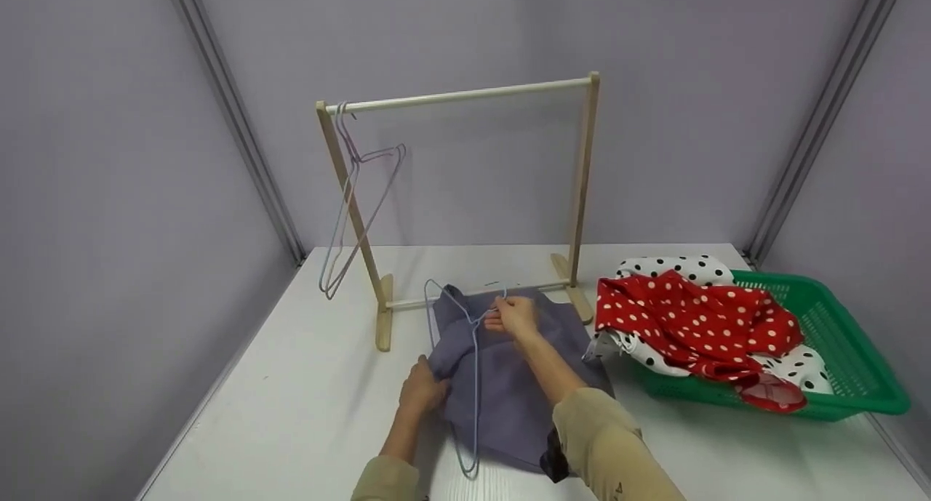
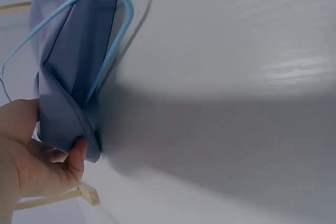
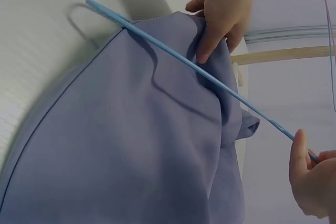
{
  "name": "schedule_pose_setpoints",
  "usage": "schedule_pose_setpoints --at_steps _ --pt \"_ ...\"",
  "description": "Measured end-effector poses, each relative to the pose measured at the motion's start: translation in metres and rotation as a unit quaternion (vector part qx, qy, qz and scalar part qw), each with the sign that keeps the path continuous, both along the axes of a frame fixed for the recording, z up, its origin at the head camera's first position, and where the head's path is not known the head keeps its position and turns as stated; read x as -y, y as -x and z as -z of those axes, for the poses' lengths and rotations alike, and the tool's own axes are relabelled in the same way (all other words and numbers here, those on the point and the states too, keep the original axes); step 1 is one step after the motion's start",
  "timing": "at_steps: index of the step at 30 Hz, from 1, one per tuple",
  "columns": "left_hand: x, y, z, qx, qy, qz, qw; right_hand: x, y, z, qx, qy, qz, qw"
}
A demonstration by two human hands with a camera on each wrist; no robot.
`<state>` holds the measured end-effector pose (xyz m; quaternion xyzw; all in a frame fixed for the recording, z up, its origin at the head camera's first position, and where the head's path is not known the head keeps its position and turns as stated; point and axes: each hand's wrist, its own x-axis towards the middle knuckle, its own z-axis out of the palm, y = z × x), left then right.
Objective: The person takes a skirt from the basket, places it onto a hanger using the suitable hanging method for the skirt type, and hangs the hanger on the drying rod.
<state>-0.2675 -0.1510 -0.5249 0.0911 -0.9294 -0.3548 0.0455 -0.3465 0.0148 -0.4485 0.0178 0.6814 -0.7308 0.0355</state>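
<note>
A blue wire clothes hanger (image 1: 476, 385) is held tilted over a grey-purple garment (image 1: 509, 392) spread on the table. My right hand (image 1: 515, 315) pinches the hanger near its hook, as the right wrist view also shows at the hanger's upper end. At the garment's left edge, my left hand (image 1: 422, 388) grips a fold of the cloth between thumb and fingers. In the left wrist view one rounded end of the hanger (image 2: 123, 3) passes beside the fold, its lower part going behind the cloth.
Behind the garment stands a wooden rack (image 1: 465, 96) with a white rail. More wire hangers (image 1: 349, 195) hang at its left end. On the right is a green basket (image 1: 858, 341), with a red polka-dot garment (image 1: 698, 319) and white dotted cloth (image 1: 680, 268) draped over it.
</note>
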Motion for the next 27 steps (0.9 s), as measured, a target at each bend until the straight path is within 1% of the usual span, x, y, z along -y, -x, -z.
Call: schedule_pose_setpoints --at_steps 2,4,6,9,10,13,16,17,18,21,24,25,27 --pt "-0.001 0.002 -0.001 0.005 0.011 -0.003 0.9999 0.0 -0.001 0.001 0.001 -0.006 0.001 1.0" --pt "-0.002 0.004 -0.002 -0.001 0.019 -0.006 0.9998 0.0 -0.001 0.003 -0.001 -0.016 0.003 0.9999" --pt "-0.002 0.008 -0.003 -0.025 0.024 -0.008 0.9993 -0.001 -0.001 0.002 0.0 -0.018 0.011 0.9998" --pt "-0.002 0.013 -0.008 -0.074 0.029 -0.01 0.9968 -0.003 -0.001 -0.001 0.006 0.007 0.019 0.9998" --pt "-0.002 0.014 -0.01 -0.085 0.028 -0.011 0.9959 -0.004 0.0 -0.002 0.01 0.019 0.021 0.9995" --pt "-0.003 0.015 -0.018 -0.111 0.022 -0.008 0.9936 -0.006 0.001 -0.003 0.014 0.036 0.031 0.9988" --pt "-0.004 0.013 -0.025 -0.129 0.007 -0.007 0.9916 -0.009 0.007 0.006 0.015 0.027 0.046 0.9985" --pt "-0.005 0.013 -0.026 -0.142 0.003 -0.009 0.9899 -0.009 0.008 0.01 0.016 0.026 0.051 0.9982" --pt "-0.005 0.012 -0.028 -0.153 -0.002 -0.015 0.9881 -0.01 0.012 0.017 0.005 0.039 0.047 0.9981" --pt "-0.006 0.01 -0.031 -0.202 -0.014 -0.038 0.9786 -0.011 0.016 0.026 0.023 0.051 0.054 0.997" --pt "-0.007 0.008 -0.033 -0.251 -0.02 -0.043 0.9668 -0.011 0.01 0.023 0.038 0.068 0.055 0.9955" --pt "-0.007 0.008 -0.033 -0.263 -0.023 -0.039 0.9637 -0.009 0.006 0.018 0.058 0.062 0.063 0.9944" --pt "-0.006 0.007 -0.033 -0.278 -0.028 -0.028 0.9598 -0.009 0.002 0.013 0.071 0.072 0.061 0.993"
